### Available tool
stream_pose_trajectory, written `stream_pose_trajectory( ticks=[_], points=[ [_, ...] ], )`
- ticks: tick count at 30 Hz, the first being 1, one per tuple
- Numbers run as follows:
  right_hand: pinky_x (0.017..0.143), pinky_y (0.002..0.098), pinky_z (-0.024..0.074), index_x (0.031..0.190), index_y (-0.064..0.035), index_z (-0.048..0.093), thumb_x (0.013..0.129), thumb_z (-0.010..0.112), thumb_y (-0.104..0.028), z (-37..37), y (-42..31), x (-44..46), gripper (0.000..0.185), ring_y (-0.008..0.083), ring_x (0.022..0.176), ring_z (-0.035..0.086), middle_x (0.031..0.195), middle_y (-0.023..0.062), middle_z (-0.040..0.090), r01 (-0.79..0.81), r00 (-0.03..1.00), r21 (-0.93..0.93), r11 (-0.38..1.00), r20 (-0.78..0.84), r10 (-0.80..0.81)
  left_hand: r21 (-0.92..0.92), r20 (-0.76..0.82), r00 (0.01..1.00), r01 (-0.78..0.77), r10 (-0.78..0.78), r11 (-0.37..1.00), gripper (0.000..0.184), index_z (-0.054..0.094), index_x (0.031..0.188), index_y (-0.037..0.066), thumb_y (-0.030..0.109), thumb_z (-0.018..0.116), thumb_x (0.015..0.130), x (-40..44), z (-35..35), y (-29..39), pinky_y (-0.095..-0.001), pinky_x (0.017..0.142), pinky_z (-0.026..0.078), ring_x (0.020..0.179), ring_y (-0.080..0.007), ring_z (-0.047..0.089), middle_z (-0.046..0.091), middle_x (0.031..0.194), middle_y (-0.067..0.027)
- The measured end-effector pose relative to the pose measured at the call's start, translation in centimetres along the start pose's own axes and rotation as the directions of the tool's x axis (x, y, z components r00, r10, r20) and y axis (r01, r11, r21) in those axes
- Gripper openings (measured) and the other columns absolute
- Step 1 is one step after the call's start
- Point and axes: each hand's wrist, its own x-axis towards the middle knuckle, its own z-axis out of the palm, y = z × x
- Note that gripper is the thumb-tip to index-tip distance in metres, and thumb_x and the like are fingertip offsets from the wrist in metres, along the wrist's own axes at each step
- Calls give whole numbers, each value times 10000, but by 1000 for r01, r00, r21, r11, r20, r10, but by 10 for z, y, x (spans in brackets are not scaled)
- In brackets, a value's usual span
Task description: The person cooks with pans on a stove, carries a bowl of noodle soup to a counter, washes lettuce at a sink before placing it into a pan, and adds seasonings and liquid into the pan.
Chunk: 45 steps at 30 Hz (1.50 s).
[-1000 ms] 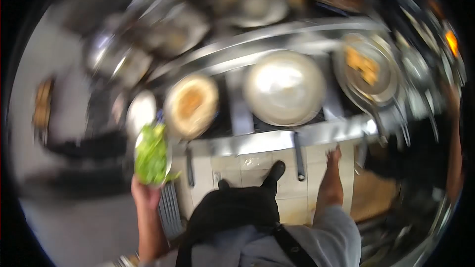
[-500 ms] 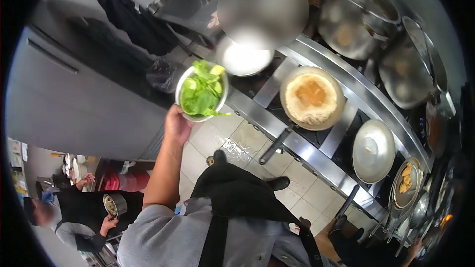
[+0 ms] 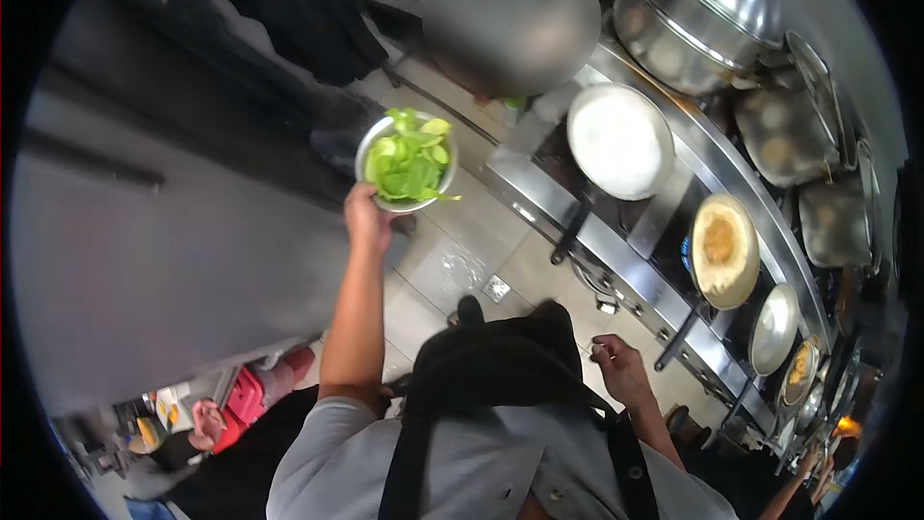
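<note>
A round metal bowl (image 3: 361, 156) of green leaves and pale green slices (image 3: 409, 162) is held out at arm's length in front of me. My left hand (image 3: 369, 217) grips its near rim, and a leaf pokes out over the right side. Near my right hip, my right hand (image 3: 624, 373) hangs beside the apron with its fingers curled in. I see nothing in it. The floor is below it and the stove front lies to its right.
Along the right runs a stove (image 3: 616, 260) with a pan of white contents (image 3: 621, 140), a pan holding a browned round (image 3: 724, 250) over a blue flame, and large metal pots (image 3: 679, 24). A grey door (image 3: 173, 260) stands left. Other people work at lower left and lower right.
I have moved forward along the stove, so its pans sit farther right and lower. The bowl stays in my left hand. My right hand has come into clearer view.
</note>
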Motion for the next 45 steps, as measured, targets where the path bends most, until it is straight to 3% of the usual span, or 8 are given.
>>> stream_pose_trajectory(
  ticks=[2,6,14,21,26,36,40,45],
  points=[
    [635,377,500,1044,-25,611,877,610,-203,3,-39,19,244,268,698,646,824,155,666,-17,998,-310,951,-66,-3,14,-28,1000,-5,6,1000,280,556,985,-31,166,473,803,33,34,15,-361,505,547,728,-264,645,608,909,-154],
    [636,381,503,1034,-19,613,862,630,-202,15,-60,55,251,270,702,653,821,152,671,-145,985,-294,945,-130,111,-28,-8,1000,28,-28,999,228,548,948,31,204,479,817,134,69,15,-291,434,430,654,-187,602,596,849,-91],
    [603,326,501,1046,-18,604,850,638,-129,37,-124,192,228,245,658,646,775,137,653,15,994,-78,997,-106,-23,-85,83,997,5,2,996,351,553,1063,5,248,471,823,282,117,93,-443,726,549,928,-283,637,612,1058,-136],
    [644,348,516,1094,-25,586,852,653,-136,31,-212,277,275,262,743,660,866,148,660,103,990,-60,993,-89,-109,-4,-13,1000,-19,19,1000,340,554,1053,24,256,474,817,363,155,133,-411,591,550,838,-284,651,622,981,-129],
    [702,363,516,1088,-7,583,843,663,-160,24,-258,371,300,294,833,653,912,168,650,152,983,-46,987,-97,-155,-9,64,997,45,-45,999,269,548,979,56,253,483,808,470,219,119,-330,424,355,651,-230,584,608,868,-88],
    [780,359,494,1129,-11,554,811,655,-69,-2,-480,710,339,326,948,593,1072,179,580,534,654,-216,817,-507,-562,63,368,879,302,-303,951,250,563,983,77,272,492,843,790,411,41,-293,531,469,817,-175,623,624,942,-45],
    [866,384,456,1163,-19,543,800,676,-107,6,-550,887,396,341,1047,546,1150,175,551,576,486,-488,656,-441,-754,-6,313,862,421,-398,907,223,571,969,90,257,491,845,822,465,48,-290,621,482,880,-175,607,612,974,-49],
    [983,450,377,1291,-127,480,802,653,-254,47,-570,1053,534,359,1171,457,1264,176,487,460,572,-697,550,-241,-784,80,307,853,418,-421,905,204,576,971,74,209,489,844,867,467,37,-320,733,476,866,-197,581,578,955,-58]
  ],
)
